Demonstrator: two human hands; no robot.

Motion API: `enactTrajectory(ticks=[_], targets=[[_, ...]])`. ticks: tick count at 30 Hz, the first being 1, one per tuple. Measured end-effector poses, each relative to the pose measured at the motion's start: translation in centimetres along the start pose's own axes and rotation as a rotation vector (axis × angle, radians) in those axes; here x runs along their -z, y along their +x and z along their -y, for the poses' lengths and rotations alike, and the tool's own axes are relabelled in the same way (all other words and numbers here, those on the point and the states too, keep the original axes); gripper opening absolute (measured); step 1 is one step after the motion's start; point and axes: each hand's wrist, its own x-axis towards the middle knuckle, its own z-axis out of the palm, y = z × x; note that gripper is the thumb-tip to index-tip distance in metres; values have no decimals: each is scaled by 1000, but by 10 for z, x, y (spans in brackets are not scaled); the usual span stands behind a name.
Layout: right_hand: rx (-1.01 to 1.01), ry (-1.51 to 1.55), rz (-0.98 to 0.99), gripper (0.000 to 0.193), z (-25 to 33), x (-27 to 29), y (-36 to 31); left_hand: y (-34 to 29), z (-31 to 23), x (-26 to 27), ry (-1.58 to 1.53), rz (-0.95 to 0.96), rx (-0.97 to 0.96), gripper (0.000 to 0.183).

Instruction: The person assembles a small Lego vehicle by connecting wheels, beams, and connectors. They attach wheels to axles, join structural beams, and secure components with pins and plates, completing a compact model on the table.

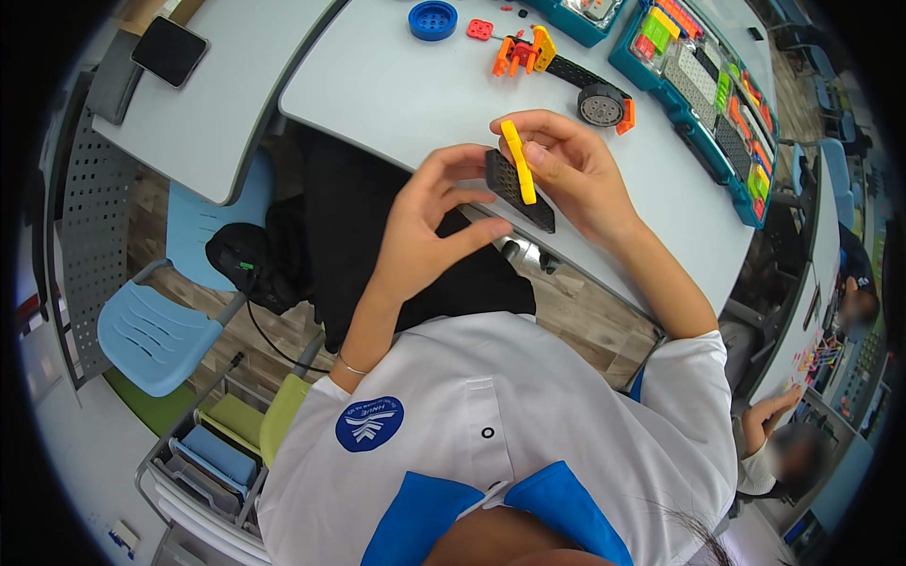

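Note:
A yellow angled plastic building piece (518, 162) is pinched between the thumb and fingers of my right hand (585, 179). Against it, tilted, is a black plate with holes (528, 205); whether the two are joined I cannot tell. My left hand (427, 222) is at the plate's left edge, its thumb and fingers spread apart; the fingertips come close to the plate, and contact is unclear. Beyond my hands on the table lies a part-built model (566, 71) with a black beam, orange and yellow pieces and a grey wheel (601, 105).
A teal case (694, 141) of sorted coloured pieces stands at the right, another teal tray (571, 21) behind. A blue wheel (432, 20) and a red piece (479, 29) lie on the white table (363, 90). Blue chairs (156, 325) are left; people sit far right.

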Motion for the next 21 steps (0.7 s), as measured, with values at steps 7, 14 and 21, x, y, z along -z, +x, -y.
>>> enactTrajectory(ticks=[7,14,21], targets=[[1,162,15,38,3,-8,-4,3,3,-24,-136,20,116,71],[66,259,289,38,4,0,-7,7,-3,-20,-215,153,158,69],[-50,189,183,37,15,-7,-10,10,-16,-7,-58,146,272,51]])
